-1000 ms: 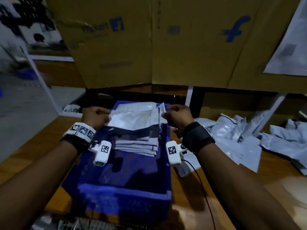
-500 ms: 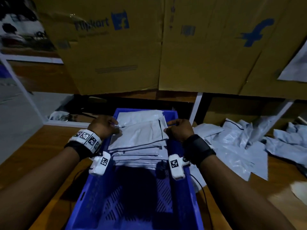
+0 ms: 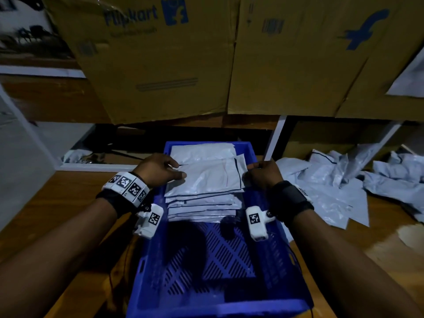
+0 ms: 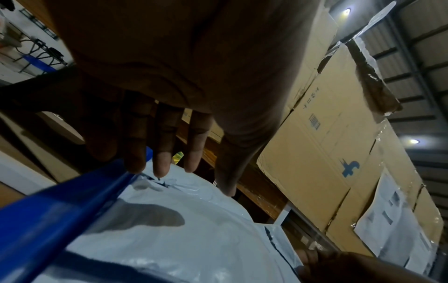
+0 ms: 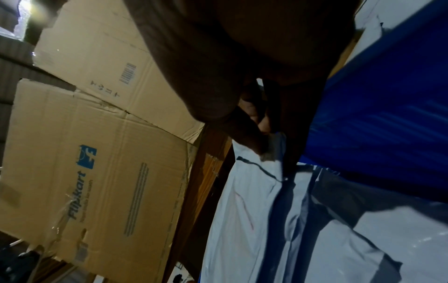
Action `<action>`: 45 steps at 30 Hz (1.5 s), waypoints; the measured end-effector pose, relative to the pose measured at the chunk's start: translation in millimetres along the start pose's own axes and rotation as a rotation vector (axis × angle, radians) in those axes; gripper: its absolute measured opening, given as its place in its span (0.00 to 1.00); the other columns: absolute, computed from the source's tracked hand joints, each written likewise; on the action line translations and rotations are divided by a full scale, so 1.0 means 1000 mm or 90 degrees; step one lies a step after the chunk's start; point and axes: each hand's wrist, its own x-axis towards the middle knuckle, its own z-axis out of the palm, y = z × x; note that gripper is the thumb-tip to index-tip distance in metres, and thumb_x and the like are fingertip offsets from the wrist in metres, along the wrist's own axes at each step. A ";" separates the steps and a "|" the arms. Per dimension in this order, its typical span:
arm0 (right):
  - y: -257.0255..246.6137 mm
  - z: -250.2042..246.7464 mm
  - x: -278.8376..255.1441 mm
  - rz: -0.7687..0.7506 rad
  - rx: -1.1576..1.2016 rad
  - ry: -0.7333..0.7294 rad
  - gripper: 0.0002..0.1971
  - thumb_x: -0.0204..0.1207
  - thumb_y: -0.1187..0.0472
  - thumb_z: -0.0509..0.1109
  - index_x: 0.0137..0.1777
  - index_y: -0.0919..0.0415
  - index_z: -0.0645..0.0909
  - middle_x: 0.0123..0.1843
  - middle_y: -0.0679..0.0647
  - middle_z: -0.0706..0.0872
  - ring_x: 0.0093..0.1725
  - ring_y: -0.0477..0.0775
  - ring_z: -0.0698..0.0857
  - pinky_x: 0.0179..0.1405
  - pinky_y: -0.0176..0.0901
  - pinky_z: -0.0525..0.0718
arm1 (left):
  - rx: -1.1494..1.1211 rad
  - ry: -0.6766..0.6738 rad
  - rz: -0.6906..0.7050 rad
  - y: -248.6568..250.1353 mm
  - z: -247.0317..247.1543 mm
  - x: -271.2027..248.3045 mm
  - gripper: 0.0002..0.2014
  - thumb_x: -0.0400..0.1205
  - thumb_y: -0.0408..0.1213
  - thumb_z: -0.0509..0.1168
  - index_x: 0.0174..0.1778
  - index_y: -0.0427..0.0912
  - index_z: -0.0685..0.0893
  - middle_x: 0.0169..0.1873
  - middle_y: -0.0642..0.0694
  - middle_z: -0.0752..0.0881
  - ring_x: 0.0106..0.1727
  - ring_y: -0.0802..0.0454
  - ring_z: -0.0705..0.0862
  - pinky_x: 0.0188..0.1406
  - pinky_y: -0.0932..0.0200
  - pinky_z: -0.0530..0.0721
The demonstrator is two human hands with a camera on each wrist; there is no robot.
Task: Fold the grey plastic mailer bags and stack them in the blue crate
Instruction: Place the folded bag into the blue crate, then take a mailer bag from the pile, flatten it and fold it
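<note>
Placing step: the left hand (image 3: 158,169) lies flat-fingered on the folded bag (image 3: 204,177) atop the crate (image 3: 229,304) stack, the right hand (image 3: 263,173) pinches its edge. Next likely: let go, fetch 1 loose bag (image 3: 325,193).

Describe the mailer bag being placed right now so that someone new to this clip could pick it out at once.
Find the blue crate on the wooden table. At its far end sits a stack of folded bags. The top bag lies between the left hand and right hand, skewed, with a thin dark line along its right edge.
</note>
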 end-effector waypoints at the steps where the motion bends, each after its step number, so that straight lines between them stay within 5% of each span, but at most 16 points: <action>1: 0.002 0.002 0.001 -0.003 -0.001 0.013 0.17 0.60 0.75 0.79 0.16 0.57 0.83 0.25 0.52 0.88 0.34 0.58 0.88 0.48 0.59 0.91 | 0.003 0.003 0.001 -0.001 0.000 -0.002 0.21 0.70 0.54 0.84 0.53 0.47 0.90 0.45 0.52 0.91 0.47 0.57 0.88 0.45 0.58 0.81; 4: 0.003 0.006 0.001 -0.029 0.009 0.028 0.10 0.65 0.66 0.81 0.26 0.57 0.85 0.34 0.57 0.90 0.43 0.62 0.90 0.56 0.65 0.90 | 0.014 0.017 0.008 -0.002 0.001 -0.007 0.21 0.71 0.54 0.83 0.54 0.47 0.91 0.46 0.51 0.91 0.46 0.58 0.87 0.44 0.60 0.79; 6: 0.000 0.003 -0.003 -0.051 -0.015 0.043 0.06 0.69 0.57 0.82 0.41 0.56 0.88 0.45 0.57 0.91 0.49 0.60 0.89 0.59 0.58 0.89 | 0.019 0.023 0.015 0.001 0.001 -0.013 0.21 0.71 0.54 0.83 0.54 0.47 0.91 0.46 0.50 0.91 0.46 0.58 0.87 0.44 0.60 0.79; 9: -0.005 -0.011 -0.012 -0.061 -0.037 0.055 0.18 0.69 0.46 0.82 0.54 0.54 0.87 0.53 0.54 0.92 0.52 0.58 0.90 0.58 0.56 0.90 | 0.025 0.023 0.031 0.011 -0.004 -0.027 0.22 0.72 0.55 0.82 0.56 0.46 0.91 0.46 0.48 0.91 0.49 0.52 0.89 0.51 0.54 0.86; 13: -0.005 -0.040 -0.039 -0.080 0.050 0.027 0.20 0.62 0.46 0.80 0.51 0.55 0.90 0.43 0.55 0.93 0.39 0.58 0.90 0.43 0.60 0.92 | -0.016 0.042 0.064 0.044 -0.013 -0.064 0.22 0.72 0.56 0.81 0.55 0.45 0.92 0.47 0.49 0.92 0.50 0.55 0.90 0.56 0.48 0.88; 18: 0.009 -0.101 -0.088 -0.116 0.138 -0.045 0.05 0.81 0.64 0.76 0.52 0.66 0.87 0.36 0.57 0.87 0.28 0.47 0.85 0.37 0.52 0.82 | -0.112 0.109 0.159 0.141 0.004 -0.167 0.14 0.74 0.52 0.80 0.51 0.50 0.92 0.44 0.55 0.93 0.38 0.62 0.90 0.38 0.69 0.82; 21: 0.038 -0.149 -0.116 -0.150 0.123 -0.064 0.04 0.80 0.60 0.78 0.47 0.59 0.87 0.35 0.50 0.90 0.35 0.47 0.88 0.38 0.52 0.86 | -0.190 0.099 0.190 0.199 0.043 -0.216 0.12 0.75 0.50 0.79 0.51 0.51 0.92 0.46 0.55 0.93 0.40 0.56 0.91 0.39 0.65 0.86; 24: 0.086 -0.205 -0.136 -0.150 0.088 -0.074 0.07 0.80 0.55 0.78 0.48 0.59 0.88 0.47 0.60 0.91 0.49 0.58 0.90 0.44 0.59 0.91 | -0.254 0.066 0.200 0.246 0.114 -0.236 0.10 0.76 0.46 0.79 0.50 0.49 0.92 0.45 0.53 0.93 0.39 0.51 0.91 0.39 0.59 0.87; 28: 0.161 -0.275 -0.146 -0.124 0.050 -0.056 0.08 0.80 0.53 0.78 0.46 0.57 0.89 0.45 0.59 0.91 0.46 0.62 0.90 0.35 0.49 0.88 | -0.277 0.050 0.147 0.285 0.225 -0.229 0.13 0.75 0.47 0.82 0.52 0.48 0.91 0.46 0.51 0.92 0.41 0.60 0.89 0.44 0.54 0.90; 33: 0.228 -0.332 -0.131 -0.079 0.052 -0.055 0.08 0.81 0.59 0.76 0.40 0.56 0.86 0.37 0.54 0.86 0.38 0.57 0.85 0.30 0.45 0.81 | -0.320 0.027 0.038 0.303 0.323 -0.209 0.12 0.75 0.52 0.80 0.49 0.54 0.89 0.48 0.49 0.90 0.41 0.48 0.92 0.39 0.40 0.93; 37: 0.260 -0.341 -0.108 -0.074 0.044 -0.059 0.08 0.79 0.57 0.78 0.38 0.53 0.86 0.34 0.49 0.86 0.40 0.55 0.87 0.38 0.49 0.81 | -0.291 0.029 -0.026 0.299 0.367 -0.186 0.11 0.78 0.41 0.80 0.52 0.45 0.88 0.46 0.47 0.88 0.35 0.60 0.87 0.29 0.69 0.84; 39: 0.267 -0.338 -0.093 -0.080 0.047 -0.076 0.08 0.79 0.58 0.78 0.39 0.57 0.86 0.33 0.52 0.84 0.38 0.55 0.85 0.37 0.48 0.80 | -0.259 0.035 -0.049 0.290 0.377 -0.166 0.13 0.77 0.45 0.81 0.52 0.47 0.88 0.47 0.50 0.89 0.35 0.66 0.87 0.37 0.69 0.88; 41: 0.273 -0.336 -0.074 -0.063 0.048 -0.089 0.11 0.80 0.61 0.77 0.36 0.56 0.84 0.30 0.51 0.83 0.35 0.53 0.83 0.33 0.45 0.78 | -0.267 0.061 -0.080 0.280 0.385 -0.137 0.15 0.73 0.48 0.82 0.52 0.50 0.89 0.47 0.51 0.90 0.40 0.62 0.89 0.46 0.53 0.93; 45: 0.277 -0.332 -0.029 -0.012 0.049 -0.118 0.08 0.83 0.61 0.75 0.43 0.63 0.86 0.33 0.55 0.83 0.33 0.55 0.80 0.26 0.42 0.76 | -0.149 0.110 -0.109 0.251 0.407 -0.071 0.29 0.63 0.56 0.83 0.59 0.60 0.84 0.61 0.51 0.88 0.63 0.50 0.87 0.64 0.44 0.87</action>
